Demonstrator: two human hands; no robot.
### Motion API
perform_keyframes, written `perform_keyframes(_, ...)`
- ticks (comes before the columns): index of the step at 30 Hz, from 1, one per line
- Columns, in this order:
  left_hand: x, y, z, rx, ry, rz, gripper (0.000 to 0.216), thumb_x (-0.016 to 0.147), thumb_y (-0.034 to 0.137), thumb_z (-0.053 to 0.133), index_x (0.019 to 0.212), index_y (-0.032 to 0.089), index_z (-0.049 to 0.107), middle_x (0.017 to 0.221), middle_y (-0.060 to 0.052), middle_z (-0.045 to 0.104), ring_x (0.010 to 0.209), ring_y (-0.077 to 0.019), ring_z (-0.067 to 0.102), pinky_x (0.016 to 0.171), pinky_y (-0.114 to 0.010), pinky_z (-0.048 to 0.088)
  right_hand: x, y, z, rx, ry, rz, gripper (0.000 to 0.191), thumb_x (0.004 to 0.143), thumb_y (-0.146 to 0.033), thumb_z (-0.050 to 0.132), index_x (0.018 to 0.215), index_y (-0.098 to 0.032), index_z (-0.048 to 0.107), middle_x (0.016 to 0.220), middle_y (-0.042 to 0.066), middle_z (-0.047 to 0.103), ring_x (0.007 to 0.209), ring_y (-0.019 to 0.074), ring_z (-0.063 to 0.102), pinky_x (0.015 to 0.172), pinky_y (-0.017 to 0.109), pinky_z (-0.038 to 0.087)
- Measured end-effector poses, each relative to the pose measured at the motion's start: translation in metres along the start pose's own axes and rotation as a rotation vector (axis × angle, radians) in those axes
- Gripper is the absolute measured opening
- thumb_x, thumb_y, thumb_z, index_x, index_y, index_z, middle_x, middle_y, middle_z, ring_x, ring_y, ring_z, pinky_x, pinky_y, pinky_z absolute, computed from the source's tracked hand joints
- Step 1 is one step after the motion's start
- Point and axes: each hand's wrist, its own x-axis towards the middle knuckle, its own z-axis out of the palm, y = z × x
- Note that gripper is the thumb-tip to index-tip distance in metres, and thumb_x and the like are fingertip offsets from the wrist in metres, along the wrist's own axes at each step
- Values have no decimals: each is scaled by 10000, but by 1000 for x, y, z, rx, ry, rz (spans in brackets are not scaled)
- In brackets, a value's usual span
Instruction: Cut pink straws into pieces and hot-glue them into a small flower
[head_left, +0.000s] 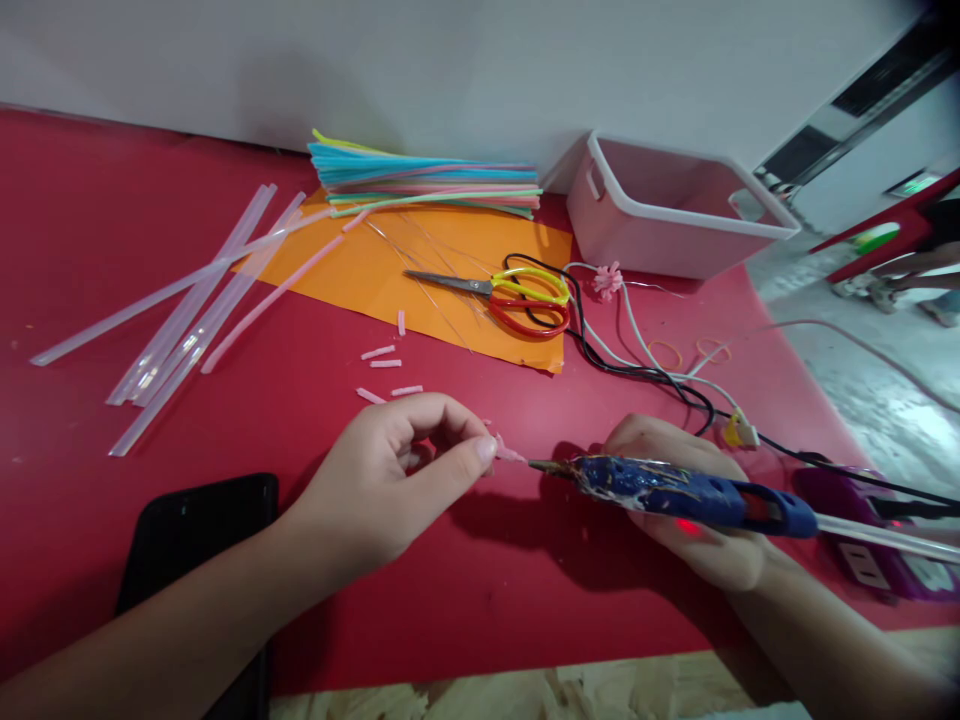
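Observation:
My right hand [690,510] is wrapped round a blue hot glue gun [675,490], which has a clear glue stick [877,535] in its back end and dried glue strands over its front. The nozzle points left. Between the thumb and fingertips of my left hand [405,480] is a small pink pipe cleaner piece [510,453]. Its tip is at the nozzle; whether they touch I cannot tell. Several short pink pipe cleaner pieces [386,364] lie on the red table beyond my left hand.
Clear glue sticks [202,300] lie at the left, above a black phone [195,530]. Scissors [487,287] and bundled pipe cleaners [427,180] rest on orange paper [300,265]. Behind are a pink bin [675,225], a pink fluffy flower [607,281] and cables [637,370]. A purple power strip [862,555] sits right.

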Motion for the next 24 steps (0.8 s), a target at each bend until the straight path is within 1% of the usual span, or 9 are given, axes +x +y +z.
perform_keyframes(13, -1, 1, 1, -6, -23, -23, 171, 849, 351, 683, 778, 196, 675, 726, 4, 670, 613, -123, 547, 562, -234, 437, 0, -2, 0, -17, 8, 29, 312, 966, -479, 594, 898, -200, 715, 744, 69, 646, 625, 192, 625, 536, 316, 490)
perform_keyframes(20, -1, 2, 0, -6, -15, -22, 173, 848, 351, 680, 768, 198, 671, 705, 12, 643, 594, -118, 516, 540, -233, 409, 1, -1, -1, 2, 8, 6, 249, 956, -414, 608, 871, -198, 699, 744, 59, 632, 620, 180, 616, 534, 306, 495)
perform_keyframes(24, -1, 2, 0, -11, -15, -27, 178, 853, 353, 676, 769, 197, 669, 711, 8, 648, 601, -119, 517, 549, -237, 410, 0, -2, -1, 9, 13, 22, 251, 960, -427, 602, 871, -210, 693, 749, 65, 631, 628, 187, 616, 544, 321, 488)
